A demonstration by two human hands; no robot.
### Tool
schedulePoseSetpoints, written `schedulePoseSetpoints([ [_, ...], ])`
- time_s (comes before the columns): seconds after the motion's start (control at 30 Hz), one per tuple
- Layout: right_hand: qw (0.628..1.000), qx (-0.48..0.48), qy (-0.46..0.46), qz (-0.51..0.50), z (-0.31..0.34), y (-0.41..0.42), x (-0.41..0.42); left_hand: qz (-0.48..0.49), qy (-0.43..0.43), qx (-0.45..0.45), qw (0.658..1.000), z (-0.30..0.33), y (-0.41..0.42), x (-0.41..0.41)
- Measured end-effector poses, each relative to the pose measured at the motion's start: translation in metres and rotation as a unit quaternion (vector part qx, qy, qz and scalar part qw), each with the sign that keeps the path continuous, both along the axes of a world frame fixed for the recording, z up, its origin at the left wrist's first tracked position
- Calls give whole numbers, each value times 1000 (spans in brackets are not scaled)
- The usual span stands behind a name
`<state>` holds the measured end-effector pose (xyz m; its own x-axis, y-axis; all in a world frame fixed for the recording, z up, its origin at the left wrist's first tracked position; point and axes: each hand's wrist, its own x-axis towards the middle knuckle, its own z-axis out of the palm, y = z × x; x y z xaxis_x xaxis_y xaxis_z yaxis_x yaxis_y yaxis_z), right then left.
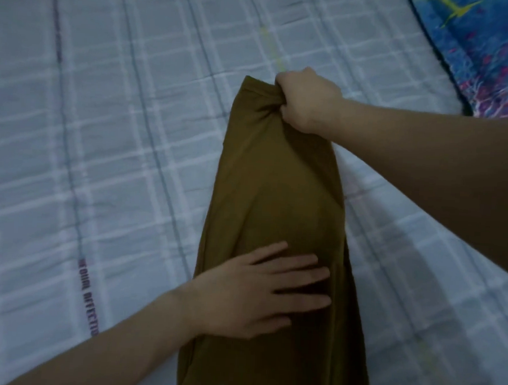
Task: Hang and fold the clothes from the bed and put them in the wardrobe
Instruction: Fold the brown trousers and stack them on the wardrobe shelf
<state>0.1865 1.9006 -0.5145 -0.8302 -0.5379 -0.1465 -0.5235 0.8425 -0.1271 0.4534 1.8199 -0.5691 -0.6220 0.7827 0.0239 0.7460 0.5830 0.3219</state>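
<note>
1. A pale blue-grey checked bedsheet (107, 141) covers the bed, lightly creased, with a dark stripe running down its left side.
2. Purple lettering (87, 296) printed along one line is too blurred to read.
3. A blue patterned blanket (490, 49) with pink and yellow markings lies at the top right corner.

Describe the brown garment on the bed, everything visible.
The garment is plain olive-brown, of smooth soft-looking cloth, folded into a long narrow strip. It lies on the checked sheet, running from the frame's bottom edge away from the person. The right hand grips its bunched far end; the left hand presses flat on its middle. What kind of garment it is cannot be told.
</note>
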Motion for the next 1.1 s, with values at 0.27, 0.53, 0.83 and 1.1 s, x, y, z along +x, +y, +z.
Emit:
schedulePoseSetpoints([
  [0.27, 994, -72, 73, 46, 101, 42, 60, 23, -19, -110, 993, -6, 12, 5],
  [0.53, 984, -96, 100, 110, 162, 111, 183, 164, -63, -79, 981, 37, 35, 38],
  [0.83, 980, -94, 46, 172, 185, 167, 358, 496, -514, 372, 593, 81, 51, 101],
  [1.1, 937, -63, -25, 342, 128, 194, 497, 554, -555, 536, 313, 80, 42, 169],
])
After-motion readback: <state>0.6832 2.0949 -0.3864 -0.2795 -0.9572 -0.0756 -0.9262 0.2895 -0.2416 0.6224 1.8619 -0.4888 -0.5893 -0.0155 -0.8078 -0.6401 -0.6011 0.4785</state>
